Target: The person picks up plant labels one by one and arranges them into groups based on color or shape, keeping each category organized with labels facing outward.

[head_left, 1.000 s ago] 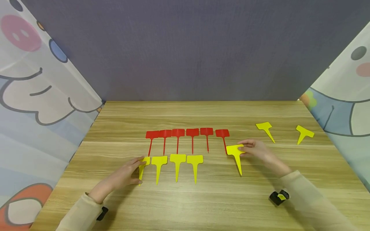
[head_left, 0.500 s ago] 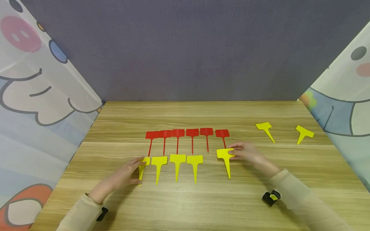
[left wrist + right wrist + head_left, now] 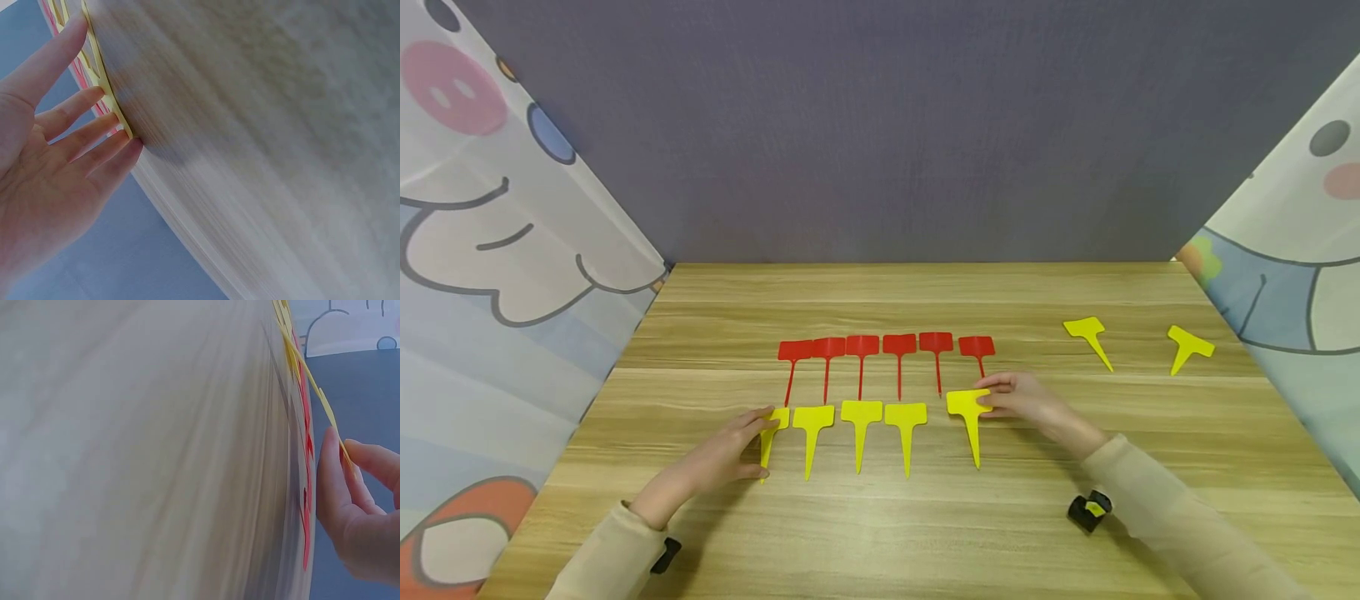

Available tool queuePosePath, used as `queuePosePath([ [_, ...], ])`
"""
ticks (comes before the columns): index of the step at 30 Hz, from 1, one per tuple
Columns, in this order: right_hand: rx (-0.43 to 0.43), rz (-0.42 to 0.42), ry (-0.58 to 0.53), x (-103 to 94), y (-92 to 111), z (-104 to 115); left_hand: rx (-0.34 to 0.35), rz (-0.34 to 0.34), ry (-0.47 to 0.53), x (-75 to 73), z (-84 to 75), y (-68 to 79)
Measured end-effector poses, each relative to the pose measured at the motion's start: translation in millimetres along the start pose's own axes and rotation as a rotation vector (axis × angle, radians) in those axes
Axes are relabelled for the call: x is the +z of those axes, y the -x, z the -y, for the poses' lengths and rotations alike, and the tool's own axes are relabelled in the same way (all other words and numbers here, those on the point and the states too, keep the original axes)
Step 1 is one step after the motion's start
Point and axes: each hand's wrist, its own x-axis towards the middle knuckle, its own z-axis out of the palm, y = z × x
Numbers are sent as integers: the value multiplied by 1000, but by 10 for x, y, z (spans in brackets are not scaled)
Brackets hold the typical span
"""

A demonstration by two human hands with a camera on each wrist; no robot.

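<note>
My right hand [image 3: 1037, 412] pinches a yellow T-shaped plant label [image 3: 964, 402] by the right end of its head, stem toward me. In the right wrist view this label [image 3: 306, 369] slants up off the wood, between thumb and fingers. My left hand [image 3: 711, 462] rests on the leftmost yellow label [image 3: 782, 417], fingertips at its head and thumb near its point. From the left wrist, the fingers [image 3: 81, 134] look nearly straight. To its right lie three more yellow labels [image 3: 861, 411] in a row. Behind them runs a row of several red labels [image 3: 899, 342].
Two loose yellow labels, one [image 3: 1086, 328] tilted and another [image 3: 1191, 343] farther right, lie at the back right of the wooden table [image 3: 850, 542]. A grey panel [image 3: 910, 133] stands behind. Cartoon-printed cloths [image 3: 482, 367] hang on both sides.
The right hand has moved left and slightly toward me with its yellow label, closer to the yellow row. The left hand has stayed in place.
</note>
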Motion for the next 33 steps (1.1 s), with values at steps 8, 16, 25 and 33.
queuePosePath([
  [8,-6,-7,41,53,-37,-4,3,-1,2,6,12,-6],
  [16,-15,2,87,116,-56,3,-4,4,5,-5,-2,-9],
  [25,-13,-19,126,162,-73,21,-6,4,8,-16,-6,-3],
  [33,-2,-94,211,240,-104,11,5,-3,3,-6,0,4],
])
